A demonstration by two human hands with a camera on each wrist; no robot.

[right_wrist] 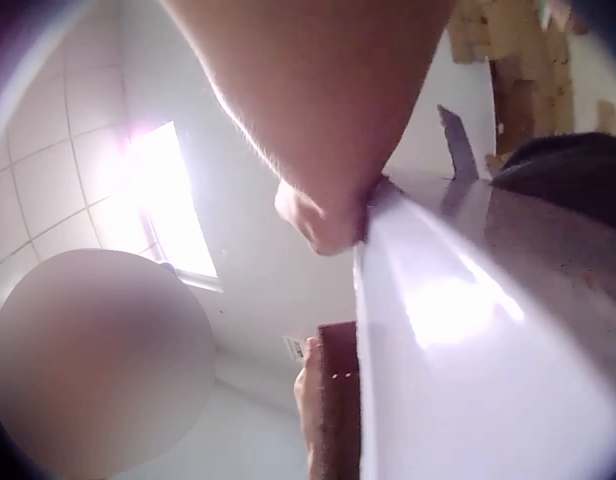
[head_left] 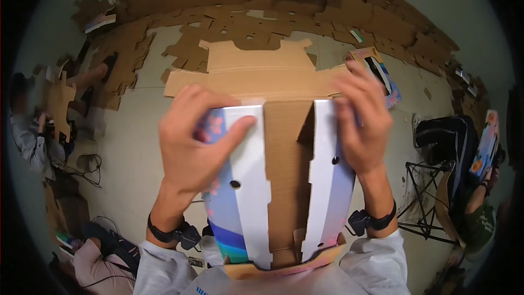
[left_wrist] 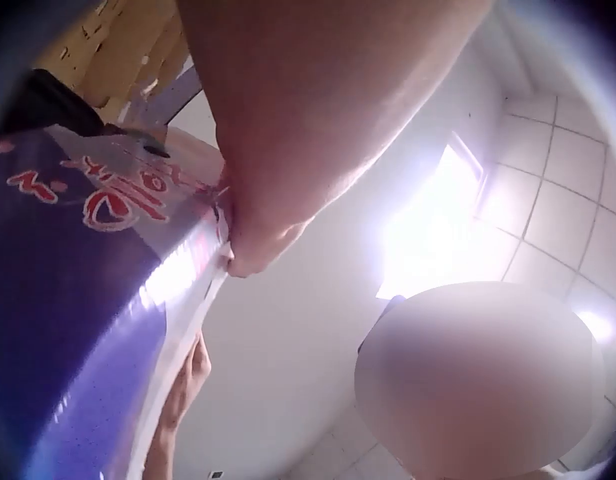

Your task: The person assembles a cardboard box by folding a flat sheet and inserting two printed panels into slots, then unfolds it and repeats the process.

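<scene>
A printed cardboard box (head_left: 245,158), white, blue and pink, stands open before the chest, its brown inside showing between two folded-in side panels. Its wide brown end flap (head_left: 256,82) spreads away from the body. At the far left corner my left hand (head_left: 199,136) grips the side, thumb over the white panel and fingers round the outer edge. My right hand (head_left: 363,120) is at the far right corner, fingers bent along the printed side. In the left wrist view, red lettering shows on the box side (left_wrist: 118,200); the right wrist view shows a glossy white panel (right_wrist: 438,330).
Flattened brown cardboard (head_left: 185,0) lines the far floor and wall. Another printed box (head_left: 376,76) lies beyond the right hand. People sit at left and right, one at the right holding a printed piece (head_left: 484,145). A black folding frame (head_left: 431,196) stands at right.
</scene>
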